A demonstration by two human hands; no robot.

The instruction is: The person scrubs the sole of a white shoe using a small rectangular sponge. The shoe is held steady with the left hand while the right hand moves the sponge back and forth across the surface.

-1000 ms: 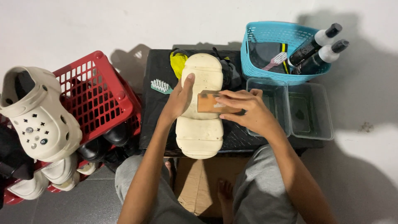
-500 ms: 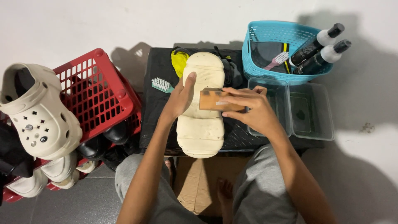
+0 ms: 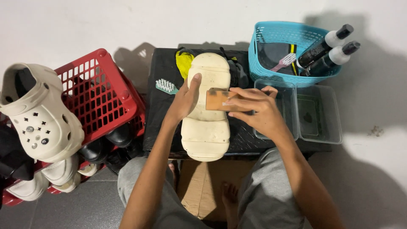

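Gripping a brown block [image 3: 219, 99], the right hand [image 3: 254, 111] presses it on the cream shoe sole [image 3: 207, 123]; the left hand [image 3: 184, 101] rests open, steadying the sole.

A plain white wall [image 3: 106, 21] fills the top, with dark shadows on it. A low black table [image 3: 159, 123] stands against it. The floor [image 3: 63, 212] is grey tile, with brown cardboard [image 3: 199, 186] underneath
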